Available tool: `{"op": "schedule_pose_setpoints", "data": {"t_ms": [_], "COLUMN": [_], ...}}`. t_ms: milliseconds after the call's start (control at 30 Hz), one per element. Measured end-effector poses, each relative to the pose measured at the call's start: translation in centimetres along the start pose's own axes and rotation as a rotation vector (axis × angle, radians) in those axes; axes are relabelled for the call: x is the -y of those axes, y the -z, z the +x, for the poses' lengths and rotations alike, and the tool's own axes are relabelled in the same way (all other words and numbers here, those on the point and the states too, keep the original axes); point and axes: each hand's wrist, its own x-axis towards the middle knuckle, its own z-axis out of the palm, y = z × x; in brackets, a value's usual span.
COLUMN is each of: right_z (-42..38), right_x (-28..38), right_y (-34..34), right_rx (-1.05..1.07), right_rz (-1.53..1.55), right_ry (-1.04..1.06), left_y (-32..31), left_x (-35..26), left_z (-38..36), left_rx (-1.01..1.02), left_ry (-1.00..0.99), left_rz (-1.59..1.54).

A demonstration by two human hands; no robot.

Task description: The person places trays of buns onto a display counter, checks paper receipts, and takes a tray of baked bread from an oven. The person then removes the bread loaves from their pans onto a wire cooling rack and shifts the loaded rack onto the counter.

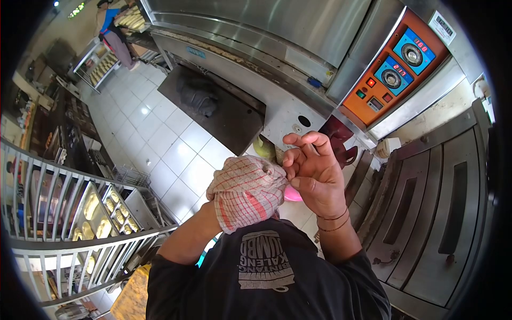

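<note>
My left hand is hidden inside a red-and-white checked cloth (pixel 248 186), which sits bunched in front of my chest, so I cannot tell how its fingers stand. I judge that the cloth is wound around it as padding against heat, since the metal oven (pixel 256 32) is close ahead. My right hand (pixel 320 173) is bare, just beside the cloth's edge, palm partly turned up. Its upper fingers curl loosely and stand apart; whether the thumb and a fingertip pinch the fabric, I cannot tell. Leaving that hand uncovered probably lets me feel and arrange the folds.

The slatted rack (pixel 90 243) stands on my left, likely so that its load can be reached from here. The orange control panel (pixel 354 109) faces outward ahead on my right, where its settings can be read.

Counting, I have one cloth and two hands, only the right one showing. The panel has two round dials (pixel 412 54), each below a red readout: 168 and 217. In the rack I make out two trays (pixel 101 210) of pale dough pieces, too small and overlapped by slats to count surely. One person (pixel 109 21) stands at the far end, well apart from me.
</note>
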Motion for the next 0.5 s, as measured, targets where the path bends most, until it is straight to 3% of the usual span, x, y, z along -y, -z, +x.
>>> {"op": "schedule_pose_setpoints", "data": {"t_ms": [267,500], "right_z": [-0.2,-0.6], "right_x": [0.1,0.5], "right_y": [0.0,-0.2], "right_rx": [-0.028,-0.005], "right_rz": [-0.218,-0.399], "right_ry": [-0.006,-0.063], "left_y": [2.4,4.2], "left_x": [-0.5,-1.1], "left_z": [0.8,1.9], "left_rx": [0.131,0.370], "left_ry": [-0.033,-0.021], "left_rz": [0.242,0.311]}}
